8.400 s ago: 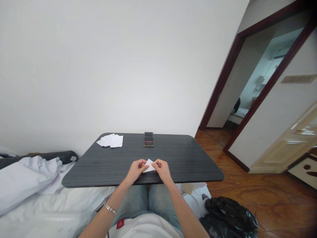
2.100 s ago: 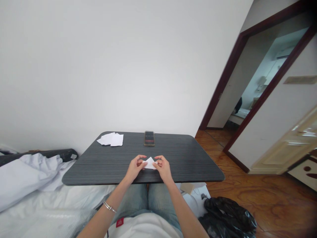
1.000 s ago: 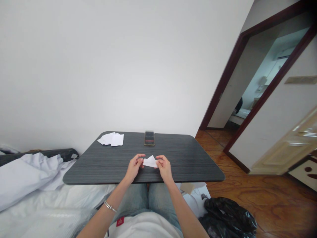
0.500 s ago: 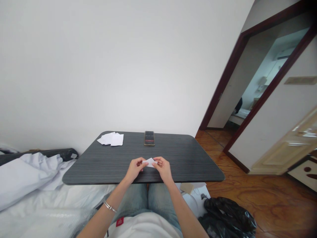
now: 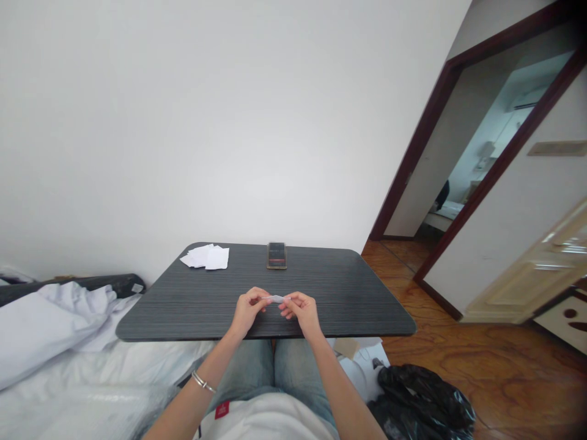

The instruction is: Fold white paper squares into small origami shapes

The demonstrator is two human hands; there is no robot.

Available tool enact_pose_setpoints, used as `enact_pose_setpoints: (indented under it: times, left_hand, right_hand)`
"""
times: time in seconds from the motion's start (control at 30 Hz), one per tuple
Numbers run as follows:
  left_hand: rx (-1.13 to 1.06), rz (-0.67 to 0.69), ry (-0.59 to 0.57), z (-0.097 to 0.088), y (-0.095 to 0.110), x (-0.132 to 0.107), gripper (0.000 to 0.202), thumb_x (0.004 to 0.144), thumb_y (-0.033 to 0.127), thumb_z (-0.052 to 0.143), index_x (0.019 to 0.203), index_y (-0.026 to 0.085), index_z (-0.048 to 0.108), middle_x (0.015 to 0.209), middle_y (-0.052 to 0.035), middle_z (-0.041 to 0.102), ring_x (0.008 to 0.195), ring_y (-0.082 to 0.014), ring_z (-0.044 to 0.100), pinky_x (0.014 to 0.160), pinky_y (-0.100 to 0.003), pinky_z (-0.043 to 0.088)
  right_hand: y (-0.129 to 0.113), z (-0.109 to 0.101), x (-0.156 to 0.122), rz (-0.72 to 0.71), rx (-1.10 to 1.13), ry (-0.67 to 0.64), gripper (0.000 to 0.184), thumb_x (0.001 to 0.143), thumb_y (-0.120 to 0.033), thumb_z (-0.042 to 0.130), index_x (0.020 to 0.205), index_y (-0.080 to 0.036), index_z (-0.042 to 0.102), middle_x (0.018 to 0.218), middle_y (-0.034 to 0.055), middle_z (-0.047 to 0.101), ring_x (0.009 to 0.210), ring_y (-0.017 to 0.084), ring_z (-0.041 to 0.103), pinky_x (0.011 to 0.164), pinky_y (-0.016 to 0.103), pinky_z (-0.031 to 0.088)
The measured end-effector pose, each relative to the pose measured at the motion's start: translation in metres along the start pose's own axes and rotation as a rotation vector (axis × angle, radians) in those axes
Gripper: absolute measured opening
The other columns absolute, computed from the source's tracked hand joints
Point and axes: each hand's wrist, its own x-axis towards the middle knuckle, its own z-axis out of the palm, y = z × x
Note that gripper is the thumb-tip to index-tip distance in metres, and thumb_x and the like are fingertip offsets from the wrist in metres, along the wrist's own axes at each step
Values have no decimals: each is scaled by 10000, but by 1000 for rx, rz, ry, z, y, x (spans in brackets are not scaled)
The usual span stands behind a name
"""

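A small folded piece of white paper (image 5: 277, 299) is stretched between my two hands over the near part of the dark table (image 5: 220, 305). My left hand (image 5: 250, 308) pinches its left end between thumb and fingers. At its right end, my right hand (image 5: 300, 308) pinches it too, with the lower fingers curled beneath. The paper shows almost edge-on, so its folds are hard to make out. At the table's far left lie several overlapping white paper sheets (image 5: 206, 256).
A phone (image 5: 276, 255) rests near the table's back edge, close to the white wall (image 5: 275, 122). Left of the table is a bed with white bedding (image 5: 55, 311). A black plastic bag (image 5: 422, 397) sits on the wooden floor (image 5: 499, 373) at the right.
The paper has tilted from a visible peaked triangle to a thin, nearly edge-on strip. Both hands have turned slightly while keeping their pinch on it.
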Motion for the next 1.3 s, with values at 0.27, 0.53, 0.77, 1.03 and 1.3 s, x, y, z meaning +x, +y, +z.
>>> enact_pose_setpoints:
  times: [0.27,0.53,0.77,1.03,1.3]
  left_hand:
    - [-59,-110,1,1,3,-1,297,589,288,673,845,141,644,565,37,489,421,-56,421,379,-173,364]
    - [-191,-231,-148,4,10,-3,272,673,353,594,766,98,620,559,-18,601,485,-103,531,478,-210,444]
    - [-148,-163,-110,4,6,-1,251,642,297,630,782,89,636,629,-35,617,502,-96,502,458,-196,422]
    - [-88,-142,-111,3,0,-1,243,645,300,623,782,99,639,593,-18,614,459,-83,493,472,-195,399]
    - [-47,-128,-153,3,1,-2,238,649,303,616,780,105,636,628,-24,605,473,-90,497,470,-202,415]
  right_hand:
    - [-3,1,-3,-64,54,51,149,617,-276,656,679,-142,639,646,60,683,584,178,632,484,247,480]
    - [9,1,-2,-168,-132,29,55,605,-206,655,645,-170,663,555,0,650,496,140,579,517,248,462]
    - [8,-2,-1,-148,-126,-19,122,651,-256,625,730,-182,681,592,15,659,540,153,594,545,261,467]
    - [3,-3,2,-28,-33,-48,158,596,-259,669,700,-140,679,549,22,645,507,142,585,525,251,464]
    - [8,-2,7,-30,6,1,180,564,-252,688,681,-145,601,511,-10,605,452,119,558,459,222,443]
